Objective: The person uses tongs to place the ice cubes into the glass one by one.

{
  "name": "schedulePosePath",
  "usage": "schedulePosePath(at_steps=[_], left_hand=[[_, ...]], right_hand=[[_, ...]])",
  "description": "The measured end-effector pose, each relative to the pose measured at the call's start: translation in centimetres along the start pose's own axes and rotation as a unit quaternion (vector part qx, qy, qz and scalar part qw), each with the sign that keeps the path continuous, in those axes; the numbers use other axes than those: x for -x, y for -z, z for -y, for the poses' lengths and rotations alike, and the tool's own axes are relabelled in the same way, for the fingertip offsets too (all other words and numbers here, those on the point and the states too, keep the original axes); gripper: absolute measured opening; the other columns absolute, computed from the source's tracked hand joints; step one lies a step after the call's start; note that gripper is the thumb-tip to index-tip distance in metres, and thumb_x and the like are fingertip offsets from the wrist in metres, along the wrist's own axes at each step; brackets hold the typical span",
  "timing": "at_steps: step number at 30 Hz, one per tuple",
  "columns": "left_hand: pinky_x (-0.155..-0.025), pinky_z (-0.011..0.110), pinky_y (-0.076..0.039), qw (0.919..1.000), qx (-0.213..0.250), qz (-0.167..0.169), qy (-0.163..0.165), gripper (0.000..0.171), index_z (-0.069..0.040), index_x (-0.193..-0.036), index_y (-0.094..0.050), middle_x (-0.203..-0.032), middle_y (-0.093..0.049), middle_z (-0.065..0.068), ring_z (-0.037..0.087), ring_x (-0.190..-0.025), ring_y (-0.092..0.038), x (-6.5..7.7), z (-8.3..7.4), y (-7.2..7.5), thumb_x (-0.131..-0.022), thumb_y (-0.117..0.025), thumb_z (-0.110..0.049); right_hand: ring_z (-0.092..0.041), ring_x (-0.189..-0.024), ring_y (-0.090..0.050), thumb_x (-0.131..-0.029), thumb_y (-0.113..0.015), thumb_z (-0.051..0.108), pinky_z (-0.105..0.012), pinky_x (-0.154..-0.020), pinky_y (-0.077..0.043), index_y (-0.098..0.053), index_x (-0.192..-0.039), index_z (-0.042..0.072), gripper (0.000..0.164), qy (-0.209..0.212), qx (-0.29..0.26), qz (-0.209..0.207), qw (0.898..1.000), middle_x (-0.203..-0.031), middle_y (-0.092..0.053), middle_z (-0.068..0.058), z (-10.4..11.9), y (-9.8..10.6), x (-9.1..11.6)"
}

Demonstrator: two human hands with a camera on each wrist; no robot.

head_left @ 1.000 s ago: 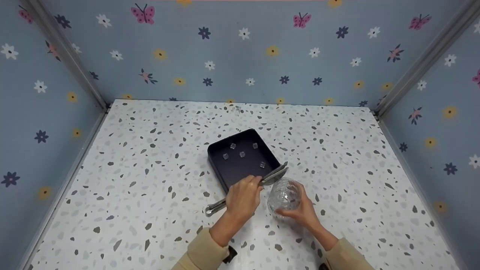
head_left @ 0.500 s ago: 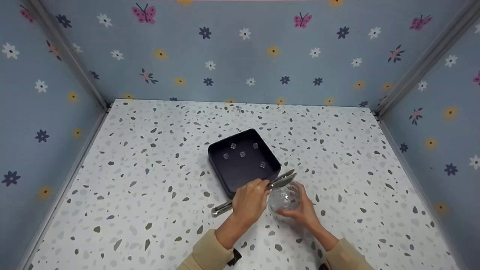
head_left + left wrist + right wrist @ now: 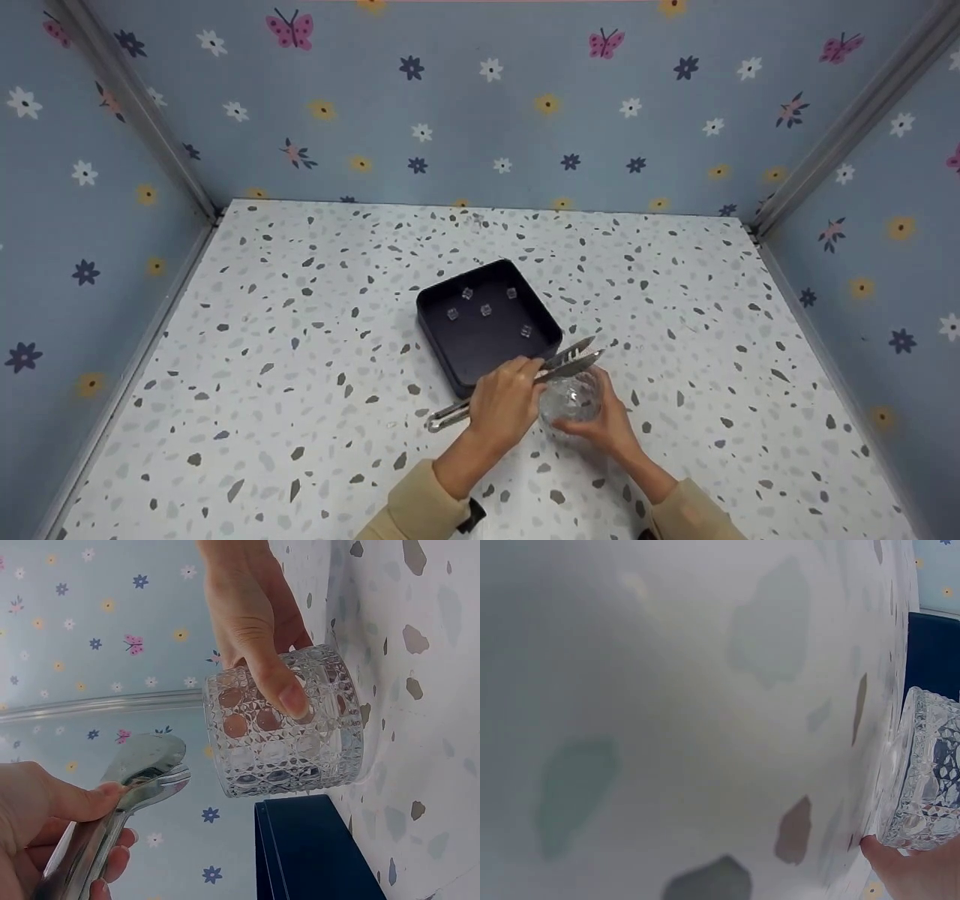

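My left hand [image 3: 504, 405] grips metal serving tongs [image 3: 574, 366] around the middle of their arms. The tips, one solid and one slotted, stand a little apart over the mouth of a clear cut-glass tumbler [image 3: 564, 403]; nothing shows between them in the left wrist view. My right hand [image 3: 606, 421] holds the tumbler from the right side, thumb [image 3: 291, 699] on the near wall and fingers on the far wall. The tumbler is upright on the speckled tabletop. Several small clear cubes [image 3: 485, 310] lie spread out in a dark square tray [image 3: 487, 345] just beyond my hands.
White speckled tabletop [image 3: 315, 360] surrounds the tray. A blue flowered panel [image 3: 480, 112] rises along the back edge, and similar panels close off the left and right sides.
My left hand has carried the tongs right and toward me, from the tray's near corner to over the tumbler, and their tips have spread apart. My right hand and the tumbler stay in place.
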State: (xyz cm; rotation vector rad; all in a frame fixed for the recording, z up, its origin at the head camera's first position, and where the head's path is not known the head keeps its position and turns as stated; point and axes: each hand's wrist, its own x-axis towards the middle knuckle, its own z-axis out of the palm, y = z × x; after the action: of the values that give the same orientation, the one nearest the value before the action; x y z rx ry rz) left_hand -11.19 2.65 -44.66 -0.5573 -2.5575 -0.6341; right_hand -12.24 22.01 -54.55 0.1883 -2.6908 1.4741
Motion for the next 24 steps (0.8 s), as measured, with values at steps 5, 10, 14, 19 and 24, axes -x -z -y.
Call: schedulePosePath(at_steps=[5,10,14,19,24], left_hand=[[-0.058,0.030,-0.049,1.0000,0.003,-0.009,0.002,0.036,-0.005,-0.102,-0.063,-0.088,-0.061,0.005,0.018,-0.074,-0.060,0.0,0.0,-0.2,-0.073,-0.071,-0.023],[-0.059,0.030,-0.049,0.9997,0.003,-0.022,0.006,0.040,-0.003,-0.104,-0.062,-0.090,-0.061,0.007,0.019,-0.074,-0.060,-0.1,0.3,-0.3,-0.072,-0.072,-0.025],[-0.059,0.031,-0.049,0.9995,0.006,-0.029,0.010,0.042,-0.002,-0.105,-0.062,-0.092,-0.061,0.008,0.020,-0.075,-0.060,0.0,0.5,-0.4,-0.072,-0.072,-0.026],[-0.059,0.031,-0.049,0.9994,0.007,-0.030,0.015,0.044,-0.002,-0.106,-0.061,-0.092,-0.061,0.008,0.020,-0.076,-0.060,-0.1,0.7,-0.1,-0.072,-0.071,-0.028],[-0.061,0.031,-0.049,0.9992,0.005,-0.032,0.024,0.044,-0.002,-0.107,-0.060,-0.093,-0.061,0.008,0.020,-0.078,-0.059,-0.2,1.1,-0.1,-0.072,-0.071,-0.027]], right_hand=[[-0.033,-0.110,-0.046,-0.052,-0.085,0.028,-0.046,-0.089,-0.036,-0.032,-0.130,0.007,0.096,-0.003,0.008,0.004,1.000,-0.123,-0.047,-0.019,0.0,0.0,0.0],[-0.033,-0.112,-0.044,-0.054,-0.084,0.026,-0.046,-0.090,-0.035,-0.031,-0.131,0.007,0.096,-0.001,0.002,0.007,1.000,-0.125,-0.046,-0.018,0.1,0.1,0.1],[-0.032,-0.113,-0.044,-0.054,-0.084,0.026,-0.046,-0.090,-0.035,-0.031,-0.131,0.009,0.095,0.000,-0.004,0.008,1.000,-0.126,-0.045,-0.016,0.2,0.0,0.1],[-0.029,-0.112,-0.045,-0.053,-0.085,0.025,-0.044,-0.091,-0.035,-0.032,-0.132,0.013,0.096,-0.005,-0.008,0.007,1.000,-0.126,-0.046,-0.013,0.2,0.0,0.1],[-0.027,-0.112,-0.045,-0.053,-0.085,0.026,-0.044,-0.091,-0.035,-0.033,-0.132,0.014,0.095,-0.009,-0.012,0.010,1.000,-0.126,-0.046,-0.011,0.1,0.0,0.1]])
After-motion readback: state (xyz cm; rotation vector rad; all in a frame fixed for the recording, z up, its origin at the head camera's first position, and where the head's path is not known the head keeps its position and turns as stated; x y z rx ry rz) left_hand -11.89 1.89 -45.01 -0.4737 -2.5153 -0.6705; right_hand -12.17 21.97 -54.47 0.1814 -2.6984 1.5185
